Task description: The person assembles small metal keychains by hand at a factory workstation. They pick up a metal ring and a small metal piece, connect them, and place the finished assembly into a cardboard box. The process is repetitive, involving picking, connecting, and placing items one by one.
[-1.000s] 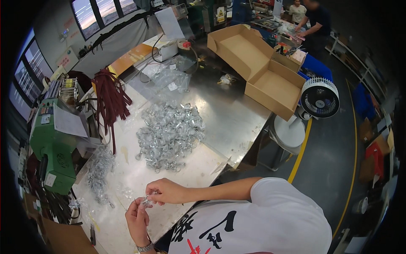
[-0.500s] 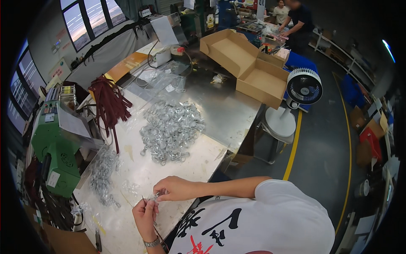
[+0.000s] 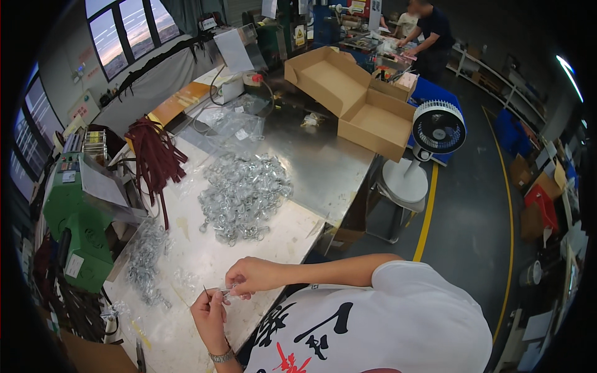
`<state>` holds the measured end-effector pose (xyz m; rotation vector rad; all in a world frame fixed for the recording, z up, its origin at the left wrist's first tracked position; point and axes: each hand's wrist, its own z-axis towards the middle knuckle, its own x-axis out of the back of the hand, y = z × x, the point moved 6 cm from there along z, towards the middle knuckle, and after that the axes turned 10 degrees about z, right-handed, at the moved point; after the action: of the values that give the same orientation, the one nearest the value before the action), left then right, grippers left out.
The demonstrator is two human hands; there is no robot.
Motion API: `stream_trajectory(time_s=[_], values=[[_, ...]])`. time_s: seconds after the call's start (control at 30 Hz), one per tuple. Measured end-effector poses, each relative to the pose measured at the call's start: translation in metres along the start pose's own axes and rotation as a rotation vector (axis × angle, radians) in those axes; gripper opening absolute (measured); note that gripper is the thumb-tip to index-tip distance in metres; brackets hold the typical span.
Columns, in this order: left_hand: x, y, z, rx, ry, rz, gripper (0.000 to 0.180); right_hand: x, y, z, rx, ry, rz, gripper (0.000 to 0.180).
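Low in the frame, left of centre, the left hand and right hand are pinching a shiny fitting with thumbs and fingers, likely light, stiff, slippery, best gripped by its ends.

White short-sleeved shirt, black-red markings; metal wristband.
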<state>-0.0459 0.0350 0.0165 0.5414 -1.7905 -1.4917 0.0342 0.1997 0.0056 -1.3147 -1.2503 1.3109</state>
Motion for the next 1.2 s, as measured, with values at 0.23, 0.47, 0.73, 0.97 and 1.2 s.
stream_trajectory(time_s=[0.23, 0.47, 0.73, 0.97, 1.2], values=[[-0.002, 0.016, 0.011, -0.348, 0.146, 0.658, 0.013, -0.002, 0.024, 0.016, -0.136, -0.119, 0.188, 0.021], [-0.005, 0.007, 0.029, -0.028, 0.157, 0.164, 0.011, 0.004, 0.039, 0.031, -0.159, -0.212, 0.316, 0.021], [0.007, 0.008, 0.045, 0.038, 0.335, -0.187, 0.013, 0.027, 0.010, 0.043, -0.029, -0.073, 0.604, 0.029], [-0.036, 0.015, 0.047, 0.087, 0.017, -0.119, 0.026, 0.038, 0.007, 0.044, -0.060, 0.172, 0.779, 0.038], [-0.031, -0.009, 0.035, 0.121, 0.095, -0.295, 0.023, 0.020, 0.016, 0.047, -0.159, 0.134, 0.817, 0.038]])
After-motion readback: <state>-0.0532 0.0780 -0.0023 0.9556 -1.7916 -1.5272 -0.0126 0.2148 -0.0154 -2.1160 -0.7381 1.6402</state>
